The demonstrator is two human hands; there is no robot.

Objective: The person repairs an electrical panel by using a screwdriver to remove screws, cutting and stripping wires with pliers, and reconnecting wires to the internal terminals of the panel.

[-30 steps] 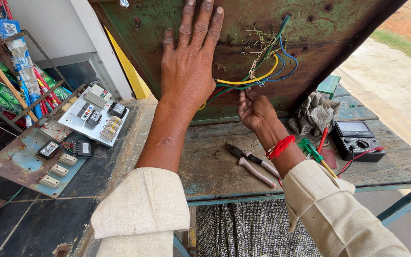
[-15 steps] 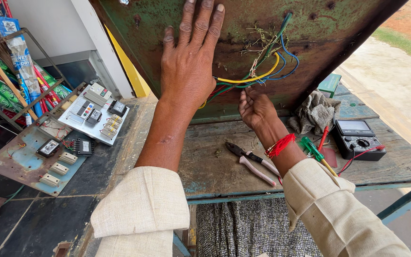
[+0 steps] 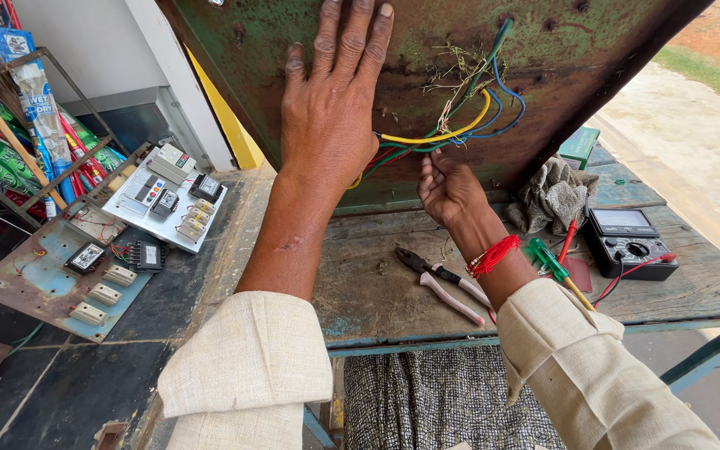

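Observation:
A rusty green metal panel (image 3: 593, 50) stands tilted on a worn wooden workbench (image 3: 377, 283). My left hand (image 3: 331, 108) lies flat against the panel's face, fingers spread, propping it. My right hand (image 3: 447, 187), with a red thread at the wrist, reaches up under a bundle of yellow, blue, green and red wires (image 3: 460, 125) that comes off the panel; its fingertips pinch the wire ends near the panel's lower edge.
Pink-handled pliers (image 3: 443, 283) lie on the bench below my right wrist. A green screwdriver (image 3: 547, 258), a multimeter (image 3: 631, 242) with red lead and a grey rag (image 3: 552, 196) sit at right. Two boards with meters and breakers (image 3: 164, 196) lie left.
My right hand has stayed at the wire ends with small finger shifts. The left hand keeps pressing on the panel. The view has barely moved.

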